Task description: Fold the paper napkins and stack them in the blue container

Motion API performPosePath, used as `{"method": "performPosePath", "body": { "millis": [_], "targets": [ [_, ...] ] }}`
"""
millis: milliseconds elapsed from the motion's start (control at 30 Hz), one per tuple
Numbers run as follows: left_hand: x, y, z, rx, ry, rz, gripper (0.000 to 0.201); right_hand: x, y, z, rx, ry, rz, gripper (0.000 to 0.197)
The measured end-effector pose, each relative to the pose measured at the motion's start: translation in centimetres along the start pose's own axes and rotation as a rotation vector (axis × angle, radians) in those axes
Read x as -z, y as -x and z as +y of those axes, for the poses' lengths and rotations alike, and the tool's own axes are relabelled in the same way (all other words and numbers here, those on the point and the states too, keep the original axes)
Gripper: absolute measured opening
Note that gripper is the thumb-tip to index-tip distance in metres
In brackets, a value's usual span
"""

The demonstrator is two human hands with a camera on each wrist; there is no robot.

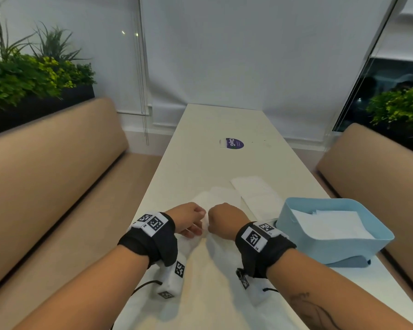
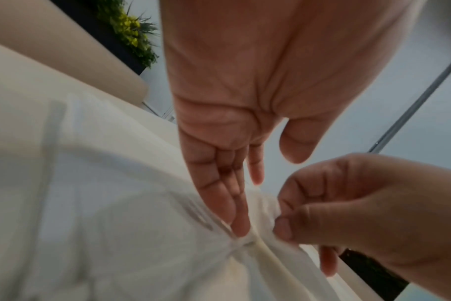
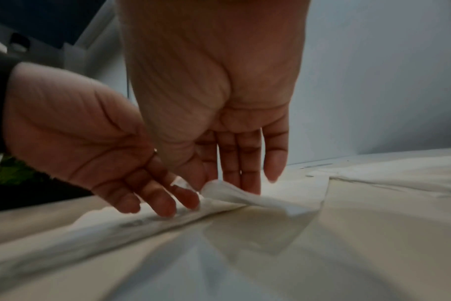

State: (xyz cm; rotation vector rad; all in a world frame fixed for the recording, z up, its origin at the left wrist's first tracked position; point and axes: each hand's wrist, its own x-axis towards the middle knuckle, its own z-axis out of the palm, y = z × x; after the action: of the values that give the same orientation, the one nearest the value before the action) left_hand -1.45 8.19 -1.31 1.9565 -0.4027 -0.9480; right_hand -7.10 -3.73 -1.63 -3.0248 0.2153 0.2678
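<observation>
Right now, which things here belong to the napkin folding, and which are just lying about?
Part of the job: napkin being folded, pressed by the left hand and pinched by the right hand; spare napkin beside it; blue container; folded napkins inside it.
Just there: purple sticker on the table; plants; padded benches.

Left of your left hand (image 1: 188, 219) runs a tan bench (image 1: 53, 186); a second bench (image 1: 372, 167) sits right of your right hand (image 1: 224, 220); white blinds (image 1: 248, 55) hang ahead.

Head: high, facing down table (image 1: 224, 120); wrists: close, both on napkin (image 3: 245, 197).
</observation>
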Motion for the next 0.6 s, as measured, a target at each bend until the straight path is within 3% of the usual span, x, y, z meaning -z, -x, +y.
{"method": "performPosePath", "body": {
  "millis": [100, 200, 333, 467, 600],
  "targets": [
    [0.0, -0.3, 0.2, 0.021, 0.194, 0.029, 0.023, 0.5, 0.4, 0.4, -0.004, -0.146, 0.040, 0.012],
    [0.0, -0.5, 0.5, 0.010, 0.329, 0.043, 0.021, 1.0, 0.9, 0.6, 0.038, -0.261, 0.043, 0.018],
    [-0.2, -0.7, 0.6, -0.034, 0.214, 0.085, 0.011, 1.5, 1.1, 1.3, 0.067, -0.440, 0.029, 0.015],
    [0.1, -1.0, 0.4, -0.071, 0.048, 0.188, 0.029, 2.0, 0.8, 2.9, -0.078, -0.640, 0.098, 0.015],
    [0.4, -0.7, 1.0, -0.129, 0.154, 0.197, 0.041, 2.0, 0.9, 3.9, -0.318, -0.775, 0.030, 0.024]
  ]
}}
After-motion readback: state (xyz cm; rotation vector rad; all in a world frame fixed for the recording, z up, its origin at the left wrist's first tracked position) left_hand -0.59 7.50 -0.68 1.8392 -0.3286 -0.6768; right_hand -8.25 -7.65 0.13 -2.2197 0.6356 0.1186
